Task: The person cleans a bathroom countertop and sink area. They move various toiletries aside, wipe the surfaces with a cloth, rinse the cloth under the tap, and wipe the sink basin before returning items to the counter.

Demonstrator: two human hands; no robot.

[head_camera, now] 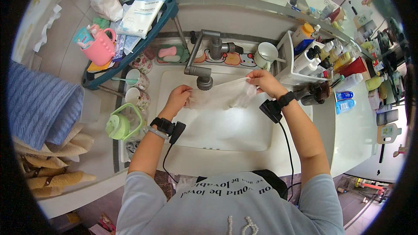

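Observation:
A thin, whitish cloth [225,96], which looks wet, is stretched between my two hands over the white sink basin [215,130]. My left hand [179,99] pinches its left end, and my right hand [265,84] grips its upper right corner between thumb and fingers. Part of the cloth hangs in folds near my right hand. The dark grey faucet [204,80] reaches over the basin, its spout head in front of the cloth's upper edge. Both wrists wear black straps with cabled devices.
Left of the basin stand floral cups [137,80] and a green-lidded bottle [120,125]. Behind it are a soap dish [172,54] and a white mug [266,54]. A white organizer [294,75] with bottles stands right; a blue-green shelf [163,21] juts in at upper left.

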